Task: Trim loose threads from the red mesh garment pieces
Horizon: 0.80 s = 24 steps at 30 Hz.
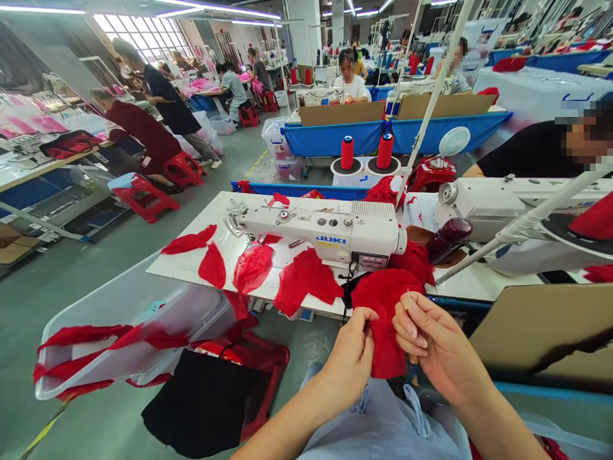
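A piece of red fabric [383, 306] hangs in front of me between both hands. My left hand [352, 358] is closed and pinches its left edge. My right hand [433, 345] is closed at its right edge, with a thin pale sliver, perhaps a needle or a thread, sticking up from the fingertips. Just beyond stands a white JUKI sewing machine [325, 233] on a white table [191, 265]. Several red fabric pieces [306, 278] lie on that table beside the machine.
A clear plastic bin [138, 319] with red strips draped over it stands at my lower left, next to a red stool [258, 364] with black cloth. Two red thread cones [347, 153] stand behind the machine. A second sewing machine [502, 201] and a seated person are at right. Other workers sit farther back.
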Each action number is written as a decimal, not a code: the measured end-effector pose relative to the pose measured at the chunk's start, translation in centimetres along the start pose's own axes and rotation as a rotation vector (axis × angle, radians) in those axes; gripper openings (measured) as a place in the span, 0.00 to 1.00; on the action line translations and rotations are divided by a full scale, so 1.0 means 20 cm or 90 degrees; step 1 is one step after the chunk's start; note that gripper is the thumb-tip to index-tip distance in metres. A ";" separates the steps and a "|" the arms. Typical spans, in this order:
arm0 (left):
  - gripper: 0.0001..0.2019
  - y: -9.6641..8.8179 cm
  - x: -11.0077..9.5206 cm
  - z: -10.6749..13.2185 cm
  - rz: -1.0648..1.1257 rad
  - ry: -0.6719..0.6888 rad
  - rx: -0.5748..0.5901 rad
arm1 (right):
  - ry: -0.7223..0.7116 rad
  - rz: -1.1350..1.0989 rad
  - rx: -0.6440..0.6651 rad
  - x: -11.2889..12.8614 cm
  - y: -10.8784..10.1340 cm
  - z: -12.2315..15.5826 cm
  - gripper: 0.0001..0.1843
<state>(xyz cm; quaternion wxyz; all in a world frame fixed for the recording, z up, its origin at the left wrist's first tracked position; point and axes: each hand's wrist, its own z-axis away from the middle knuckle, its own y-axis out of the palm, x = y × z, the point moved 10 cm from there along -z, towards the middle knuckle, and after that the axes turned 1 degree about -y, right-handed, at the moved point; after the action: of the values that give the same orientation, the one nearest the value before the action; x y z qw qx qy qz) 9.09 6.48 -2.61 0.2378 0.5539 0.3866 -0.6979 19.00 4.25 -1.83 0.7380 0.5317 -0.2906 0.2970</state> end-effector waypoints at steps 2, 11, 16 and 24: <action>0.09 0.00 -0.01 0.01 0.012 0.002 0.001 | -0.006 0.014 0.000 0.00 0.01 0.00 0.19; 0.14 -0.03 -0.07 0.01 -0.154 0.081 0.027 | -0.017 0.072 -0.021 0.05 -0.03 0.04 0.18; 0.16 -0.04 0.00 0.03 -0.388 0.056 0.023 | -0.039 0.112 -0.060 0.05 -0.10 0.10 0.16; 0.13 -0.01 0.02 0.02 -0.398 0.056 0.053 | -0.129 0.300 -0.121 0.04 -0.14 0.15 0.18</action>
<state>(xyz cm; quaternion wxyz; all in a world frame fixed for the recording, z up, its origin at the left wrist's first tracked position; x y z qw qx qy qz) 8.59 6.28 -2.97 -0.0282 0.4470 0.5196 -0.7276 21.33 0.73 -2.08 0.6623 0.4047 -0.5051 0.3774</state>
